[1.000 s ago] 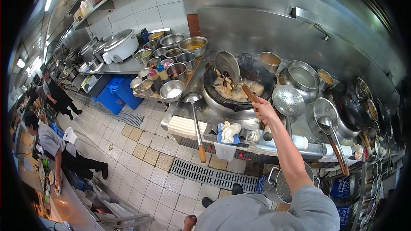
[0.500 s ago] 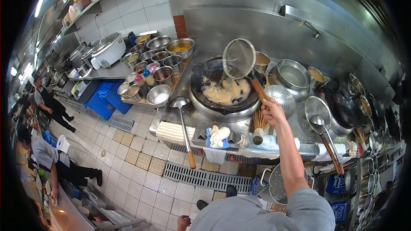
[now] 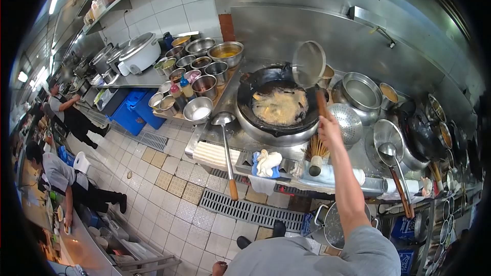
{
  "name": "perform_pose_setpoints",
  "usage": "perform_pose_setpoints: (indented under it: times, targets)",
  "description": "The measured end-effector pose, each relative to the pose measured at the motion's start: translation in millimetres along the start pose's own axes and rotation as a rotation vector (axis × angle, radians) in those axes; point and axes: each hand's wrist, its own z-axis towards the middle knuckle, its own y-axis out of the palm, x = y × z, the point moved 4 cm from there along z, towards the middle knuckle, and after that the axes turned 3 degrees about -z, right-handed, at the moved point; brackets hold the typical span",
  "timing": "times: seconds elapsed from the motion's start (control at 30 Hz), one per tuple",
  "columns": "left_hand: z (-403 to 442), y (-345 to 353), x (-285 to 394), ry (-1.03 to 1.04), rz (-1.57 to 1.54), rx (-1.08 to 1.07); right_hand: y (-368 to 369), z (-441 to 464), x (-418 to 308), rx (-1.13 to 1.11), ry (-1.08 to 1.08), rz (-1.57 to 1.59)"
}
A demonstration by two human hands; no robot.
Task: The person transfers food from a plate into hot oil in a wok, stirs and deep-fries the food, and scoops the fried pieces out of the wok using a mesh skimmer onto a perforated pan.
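My right hand [image 3: 330, 129] is closed round the wooden handle of a round fine-mesh strainer [image 3: 309, 64]. The strainer is raised and tilted on its side above the far right rim of a black wok [image 3: 245, 103]. Inside the wok, pale golden food [image 3: 280, 106] lies in foaming oil. My left hand [image 3: 220, 268] hangs low at the bottom edge, mostly cut off, so its fingers are too hidden to read. A bamboo brush [image 3: 314, 161] lies in front of the wok, and a perforated ladle [image 3: 345, 124] rests to its right.
A wooden-handled ladle [image 3: 225, 138] juts over the front edge at left. Steel bowls [image 3: 198, 109] of ingredients crowd the left counter. Another strainer [image 3: 388, 135] lies at right. A large pot [image 3: 332, 225] stands low by my right side. Two people work at far left.
My right hand has drawn the strainer up and to the right, away from the wok's middle, and turned it more edge-on. The view has swung slightly left.
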Motion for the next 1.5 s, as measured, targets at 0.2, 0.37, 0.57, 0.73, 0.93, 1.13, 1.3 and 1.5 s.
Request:
perform_pose_setpoints:
  times: [0.2,0.37,0.57,0.73,0.93,1.13,1.3,1.5]
  targets:
    - [-20.2,-29.0,84.7,-0.131,-0.209,-0.044,77.5,-47.8,43.6,-0.164,0.256,0.258]
    - [5.5,-32.2,71.2,-0.199,-0.528,0.072,99.5,-73.8,62.8,-0.217,0.291,0.236]
    - [-23.0,-30.4,63.2,-0.106,-0.34,0.048,101.6,-71.2,69.8,-0.093,0.258,0.152]
    - [-34.2,-22.1,26.9,-0.121,-0.261,-0.012,114.8,-59.2,70.3,-0.064,0.236,0.179]
    - [-18.8,-18.5,-3.0,-0.066,-0.138,0.026,132.4,-61.4,71.6,-0.116,0.321,0.31]
    - [-7.7,-19.4,-2.4,-0.057,-0.095,0.057,152.0,-45.4,76.8,-0.112,0.488,0.577]
    - [0.4,-20.6,9.2,-0.069,-0.126,0.056,162.1,-30.7,76.7,-0.147,0.497,0.697]
    - [-2.3,-17.3,5.5,-0.005,-0.133,0.07,181.9,-21.7,52.2,-0.195,0.442,0.64]
